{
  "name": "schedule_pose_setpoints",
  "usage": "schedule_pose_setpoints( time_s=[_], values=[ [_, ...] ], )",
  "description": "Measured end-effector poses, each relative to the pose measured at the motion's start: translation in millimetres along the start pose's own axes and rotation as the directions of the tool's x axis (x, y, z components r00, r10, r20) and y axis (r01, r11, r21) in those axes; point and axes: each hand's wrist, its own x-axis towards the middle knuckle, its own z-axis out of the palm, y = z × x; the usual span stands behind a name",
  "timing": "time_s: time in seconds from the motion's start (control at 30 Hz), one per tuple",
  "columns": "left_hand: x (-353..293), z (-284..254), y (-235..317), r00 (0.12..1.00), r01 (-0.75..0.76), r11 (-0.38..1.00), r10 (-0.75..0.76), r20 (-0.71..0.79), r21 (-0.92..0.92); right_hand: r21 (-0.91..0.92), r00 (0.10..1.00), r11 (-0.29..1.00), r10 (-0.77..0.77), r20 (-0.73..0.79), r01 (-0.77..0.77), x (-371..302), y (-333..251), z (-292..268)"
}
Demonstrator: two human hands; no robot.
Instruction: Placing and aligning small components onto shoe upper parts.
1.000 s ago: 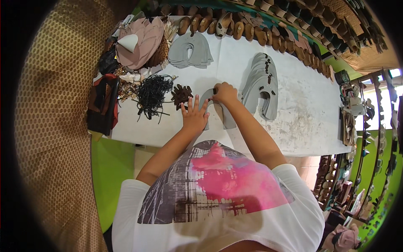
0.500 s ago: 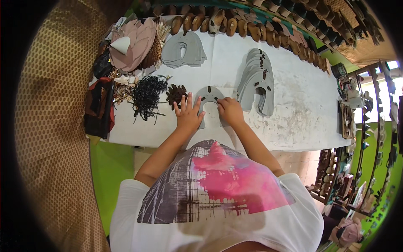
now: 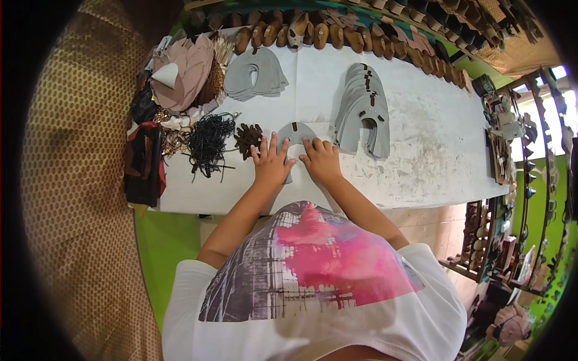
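We have one flat grey arch-shaped piece [image 3: 295, 136] lying on the white bench [image 3: 421, 174], its rounded end away from us and its opening toward us. A small dark brown tab [image 3: 295, 126] sits at the crown, pointing along the midline. Our left hand [image 3: 272, 162] and right hand [image 3: 323, 161] partly cover its sides.

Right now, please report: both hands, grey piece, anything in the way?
Left hand spread on left side of grey arch piece; right hand at its right side. Dark tab at its top. Brown cluster close beside left hand, off the piece.
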Motion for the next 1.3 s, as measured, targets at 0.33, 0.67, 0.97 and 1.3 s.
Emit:
schedule_pose_setpoints(
  time_s=[0.33, 0.67, 0.97, 1.3],
  values=[
    [6, -10, 3, 0.972, 0.224, 0.971, -0.229, 0.051, 0.085, 0.327, 0.957, 0.924, 0.256, -0.135, -0.201, 10, 13, 12],
    [26, -41, 6, 0.975, 0.222, 0.962, -0.219, 0.038, -0.161, 0.677, 0.925, 0.647, 0.353, 0.142, -0.351, 13, 34, -7],
    [70, -69, 90, 0.992, -0.117, 0.904, 0.123, -0.012, -0.41, 0.884, 0.853, 0.279, 0.476, 0.212, -0.375, -31, 133, -64],
    [159, -15, 148, 0.999, -0.01, 0.992, 0.016, 0.045, -0.126, 0.552, 0.833, 0.711, 0.551, -0.053, -0.436, 1, 190, -74]
  ],
)
